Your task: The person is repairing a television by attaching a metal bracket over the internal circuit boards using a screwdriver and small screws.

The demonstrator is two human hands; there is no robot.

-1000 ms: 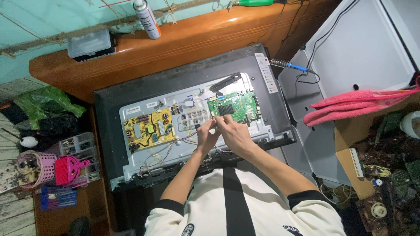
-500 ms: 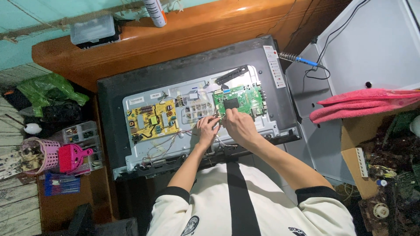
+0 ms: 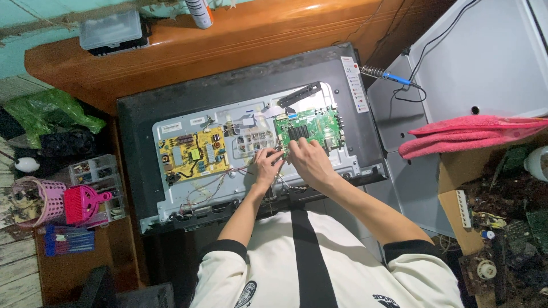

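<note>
- The left hand [image 3: 267,165] and right hand [image 3: 305,161] meet at the lower left corner of the green board [image 3: 308,126], fingers bunched together; what they pinch, if anything, cannot be told (too small).
- The green board sits in the opened TV [image 3: 251,137], right of centre on its pale metal back plate.
- Judged from this, the work goes best with light fingertip pressure, pulling straight and never bending the thin cables.
- Left of the green board lies a yellow board [image 3: 193,155], studded with blocky parts.
- Right of the green board, off the TV, rest a blue-handled soldering iron [image 3: 385,75] and a soft pink cloth [image 3: 468,134].
</note>
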